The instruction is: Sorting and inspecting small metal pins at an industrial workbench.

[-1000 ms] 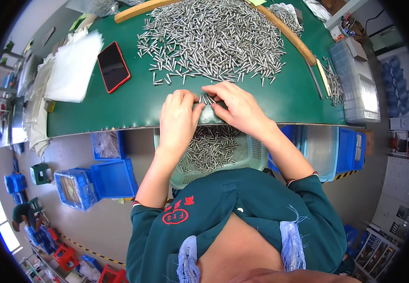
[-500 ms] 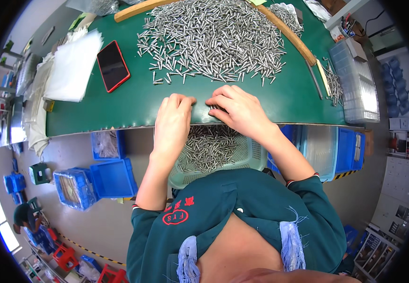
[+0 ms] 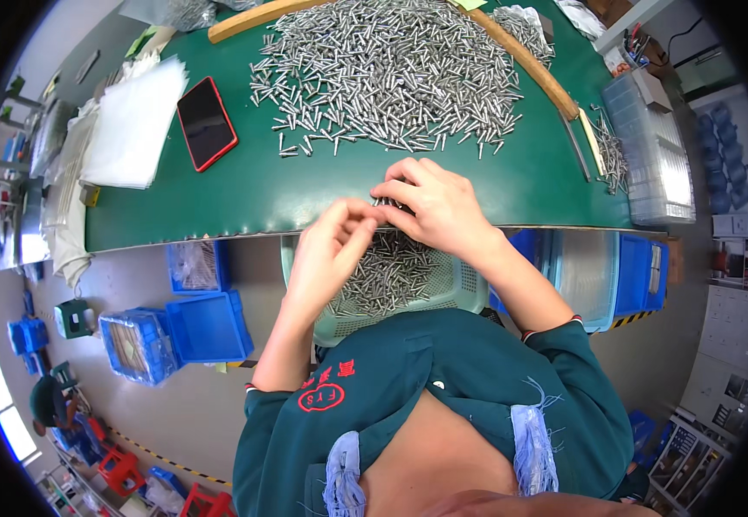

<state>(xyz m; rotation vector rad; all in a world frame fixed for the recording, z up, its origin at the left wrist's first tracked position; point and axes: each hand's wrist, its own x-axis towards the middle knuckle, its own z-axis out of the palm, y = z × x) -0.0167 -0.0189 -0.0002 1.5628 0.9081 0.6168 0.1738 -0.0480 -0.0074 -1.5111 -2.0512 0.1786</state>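
My right hand (image 3: 439, 208) is at the front edge of the green table (image 3: 245, 202), its fingers curled around several small silvery metal pins (image 3: 389, 203). My left hand (image 3: 329, 250) meets it there, thumb and fingertips pinched together beside the right thumb. Whatever sits between the left fingertips is too small to make out. Beyond both hands spreads a large pile of the same metal pins (image 3: 400, 77). Below the table edge, a pale green basket (image 3: 469, 289) holds more pins (image 3: 378, 280), partly covered by my hands.
Wooden bars (image 3: 533, 69) border the pile. To the left lie a red-edged phone (image 3: 207, 125) and white sheets (image 3: 133, 129). Clear plastic boxes (image 3: 645, 151) stand at the right. Blue crates (image 3: 210, 326) are on the floor, and another person (image 3: 51, 403) is far off at left.
My left hand has come back toward me and right, from the tabletop to my right hand's fingertips. The right hand has stayed nearly in place, still holding pins.
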